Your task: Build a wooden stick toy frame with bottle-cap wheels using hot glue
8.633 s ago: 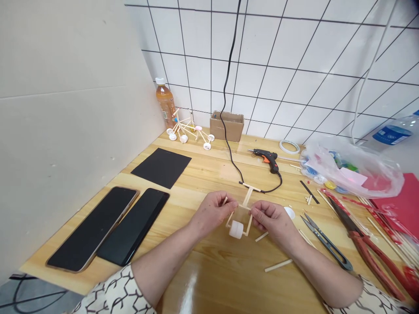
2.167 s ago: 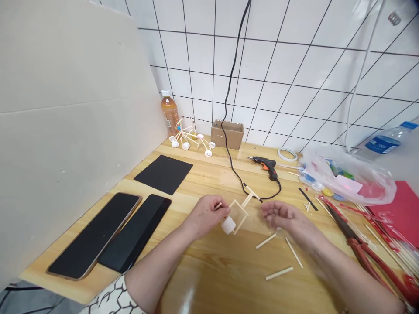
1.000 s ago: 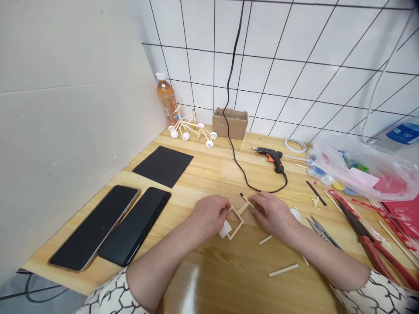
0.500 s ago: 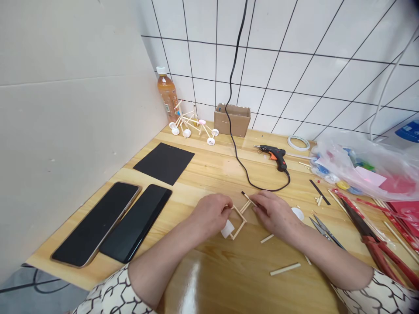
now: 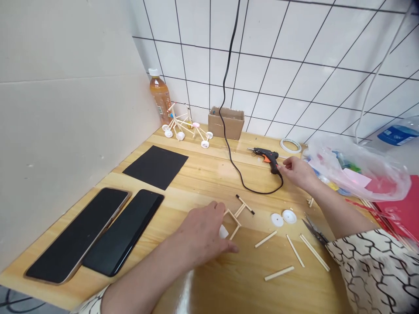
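wood table (image 5: pixel 203 174): stick frame (image 5: pixel 233 218) beside left hand (image 5: pixel 206 229), partly hidden

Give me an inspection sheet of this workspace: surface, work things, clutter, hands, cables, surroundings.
Surface: wood-grain table, glossy.
Work things: stick frame, partly hidden; glue gun lying down; loose sticks; two white discs.
Clutter: two phones, black sheet, plastic bag, scissors partly hidden by the right sleeve.
Hands: left hand over the frame, thumb spread; right hand at the glue gun's handle, grip unclear.
Cables: black cord runs from the glue gun, then up past the cardboard box.
Surroundings: tiled wall behind, plain wall at left.
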The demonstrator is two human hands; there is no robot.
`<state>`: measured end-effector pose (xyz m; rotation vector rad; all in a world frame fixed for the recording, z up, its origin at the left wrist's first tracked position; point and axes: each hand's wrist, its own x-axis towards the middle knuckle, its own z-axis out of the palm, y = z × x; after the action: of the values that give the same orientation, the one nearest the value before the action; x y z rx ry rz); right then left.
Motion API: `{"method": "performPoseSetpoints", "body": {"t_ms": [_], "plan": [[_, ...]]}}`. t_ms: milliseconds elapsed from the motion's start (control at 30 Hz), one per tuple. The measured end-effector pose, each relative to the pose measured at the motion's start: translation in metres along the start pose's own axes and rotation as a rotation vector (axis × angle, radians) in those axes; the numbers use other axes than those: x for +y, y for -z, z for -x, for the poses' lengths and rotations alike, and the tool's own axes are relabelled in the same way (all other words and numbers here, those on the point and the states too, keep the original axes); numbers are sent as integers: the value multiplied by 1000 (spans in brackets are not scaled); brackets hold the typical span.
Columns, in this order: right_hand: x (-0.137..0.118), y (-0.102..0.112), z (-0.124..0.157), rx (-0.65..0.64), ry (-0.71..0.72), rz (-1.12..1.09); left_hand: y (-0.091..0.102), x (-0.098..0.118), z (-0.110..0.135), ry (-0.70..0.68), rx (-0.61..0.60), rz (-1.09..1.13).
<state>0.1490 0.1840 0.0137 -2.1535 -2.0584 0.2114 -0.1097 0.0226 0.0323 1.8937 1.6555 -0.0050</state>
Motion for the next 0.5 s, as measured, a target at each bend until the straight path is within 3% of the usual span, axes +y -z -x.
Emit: {"method": "performPoseSetpoints", "body": {"t_ms": [267, 500], "plan": [[-13, -17, -30, -122, -77, 34, 3, -1, 1, 16, -60, -46], [-21, -19, -38, -102, -183, -113, 4, 0, 1, 29, -77, -67]]}}
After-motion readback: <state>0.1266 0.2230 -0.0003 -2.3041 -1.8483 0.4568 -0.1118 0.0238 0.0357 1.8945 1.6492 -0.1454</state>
